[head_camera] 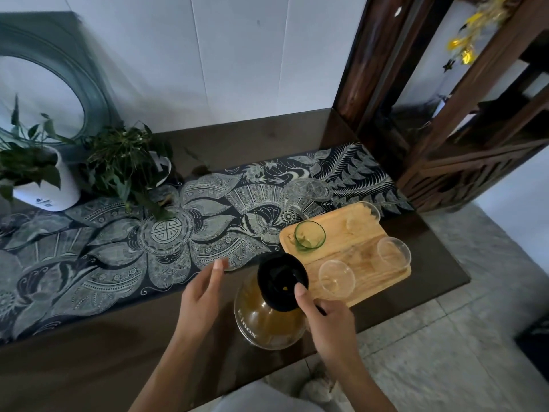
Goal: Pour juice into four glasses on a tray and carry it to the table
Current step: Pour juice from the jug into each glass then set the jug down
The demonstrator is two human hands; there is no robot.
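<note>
Head view, jug: a round clear glass jug (269, 319) of amber juice stands on the dark wooden table (89, 373) near its front edge, just beside the near left corner of the tray. It has white lettering on its wall.
Lid: a round black lid (279, 278) sits on the glass jug's mouth.
Right hand: the right hand (331, 325) is at the jug's right side. Its thumb (300, 292) presses on the lid's near right rim, and its fingers (341, 318) curl downward round a black handle, of which only a sliver shows.
Left hand: the left hand (202, 295) hovers just left of the jug, apart from it. Its fingers are loosely straight and close together, holding nothing, with the tips over the near edge of the cloth.
Tray: a pale rectangular wooden tray (349, 243) lies at the table's right end, right of the lid and beyond the right hand.
Glasses: four stand on the tray. A green-rimmed glass (310, 234) is at the far left, a clear glass (336, 278) is nearest the thumb, a second clear glass (393, 252) is at the right, and a blurred one (368, 211) is at the far corner.
Cloth: a dark runner with a pale floral pattern (154, 233) crosses the table.
Plants: two leafy plants in white pots (47, 188) stand at the far left.
Cabinet: a dark wooden cabinet (445, 129) stands beyond the tray.
</note>
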